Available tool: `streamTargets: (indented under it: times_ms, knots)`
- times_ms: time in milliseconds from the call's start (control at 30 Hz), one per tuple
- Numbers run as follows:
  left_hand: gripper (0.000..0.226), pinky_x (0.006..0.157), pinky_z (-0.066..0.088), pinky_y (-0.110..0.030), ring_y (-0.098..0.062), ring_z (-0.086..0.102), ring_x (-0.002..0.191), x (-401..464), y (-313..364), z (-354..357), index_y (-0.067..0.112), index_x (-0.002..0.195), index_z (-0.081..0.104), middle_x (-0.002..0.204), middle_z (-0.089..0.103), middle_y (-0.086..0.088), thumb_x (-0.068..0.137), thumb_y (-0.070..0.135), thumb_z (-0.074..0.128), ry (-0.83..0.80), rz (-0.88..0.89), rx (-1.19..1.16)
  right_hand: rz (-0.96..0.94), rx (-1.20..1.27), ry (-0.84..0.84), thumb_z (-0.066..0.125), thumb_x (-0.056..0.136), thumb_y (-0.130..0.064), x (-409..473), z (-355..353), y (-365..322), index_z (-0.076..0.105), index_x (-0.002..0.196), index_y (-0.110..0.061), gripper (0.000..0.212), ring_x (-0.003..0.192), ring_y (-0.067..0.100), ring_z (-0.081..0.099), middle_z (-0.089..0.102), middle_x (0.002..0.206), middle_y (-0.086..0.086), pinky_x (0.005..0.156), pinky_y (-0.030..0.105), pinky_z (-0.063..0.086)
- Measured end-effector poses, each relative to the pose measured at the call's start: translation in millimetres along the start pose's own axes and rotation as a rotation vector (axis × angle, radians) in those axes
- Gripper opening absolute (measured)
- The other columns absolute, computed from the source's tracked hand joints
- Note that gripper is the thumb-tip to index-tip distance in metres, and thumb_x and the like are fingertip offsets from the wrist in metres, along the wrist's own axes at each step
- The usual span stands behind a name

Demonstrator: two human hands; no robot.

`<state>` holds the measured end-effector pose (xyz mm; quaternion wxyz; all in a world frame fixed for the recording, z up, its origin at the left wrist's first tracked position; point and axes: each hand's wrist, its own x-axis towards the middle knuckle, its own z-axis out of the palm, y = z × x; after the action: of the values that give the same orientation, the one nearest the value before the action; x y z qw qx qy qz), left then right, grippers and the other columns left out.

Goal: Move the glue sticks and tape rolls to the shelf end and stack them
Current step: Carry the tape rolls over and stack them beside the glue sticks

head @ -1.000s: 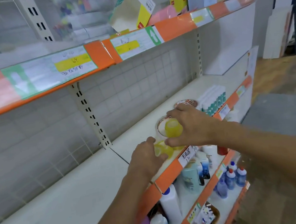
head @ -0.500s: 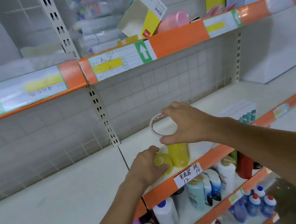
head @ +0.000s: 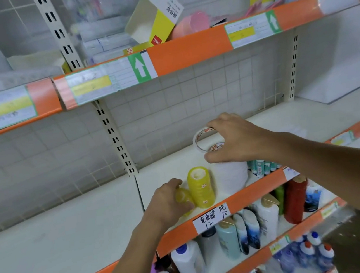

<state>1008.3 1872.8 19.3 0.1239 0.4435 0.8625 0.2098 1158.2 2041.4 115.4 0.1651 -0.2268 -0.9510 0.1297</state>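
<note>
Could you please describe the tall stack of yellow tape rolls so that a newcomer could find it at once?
On the middle white shelf, near its orange front edge above the handwritten price tag, stands the yellow stack. It alone is a yellow upright column, between the left hand and a white roll.

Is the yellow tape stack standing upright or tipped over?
Upright. The yellow tape stack stands on end on the shelf, its core hole facing up, beside the left hand.

Bright, even indoor light, soft shadows, motion blur on top shelf, wide-angle edge bending.
</note>
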Motion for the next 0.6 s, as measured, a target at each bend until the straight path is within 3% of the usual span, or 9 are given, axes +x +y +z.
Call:
streamTargets:
  times_ms: [233,500,600]
  knots:
    - [0.073,0.086,0.041,-0.02,-0.016,0.053,0.114,9,1,-3,0.02,0.14,0.047,0.131,0.056,0.0,0.078,0.04,0.08,-0.046,-0.002,0.031,0.103,0.02,-0.063,0.074,0.074,-0.055,-3,-3,25,0.052,0.133,-0.019,0.073,0.122,0.022,0.04,0.045,0.124,0.002,0.093,0.033,0.038]
    - [0.075,0.088,0.042,-0.023,-0.017,0.053,0.114,12,1,1,0.02,0.14,0.047,0.129,0.056,-0.001,0.077,0.042,0.08,-0.048,0.012,0.026,0.11,0.045,-0.082,0.074,0.073,-0.055,0,5,30,0.052,0.129,-0.024,0.068,0.12,0.022,0.041,0.045,0.121,0.002,0.093,0.034,0.04]
    - [0.076,0.088,0.043,-0.024,-0.017,0.054,0.114,12,2,3,0.02,0.14,0.047,0.129,0.056,-0.001,0.076,0.041,0.081,-0.051,0.004,0.016,0.099,0.037,-0.082,0.075,0.07,-0.056,2,9,32,0.053,0.109,-0.028,0.053,0.112,0.022,0.044,0.045,0.11,-0.001,0.084,0.033,0.039]
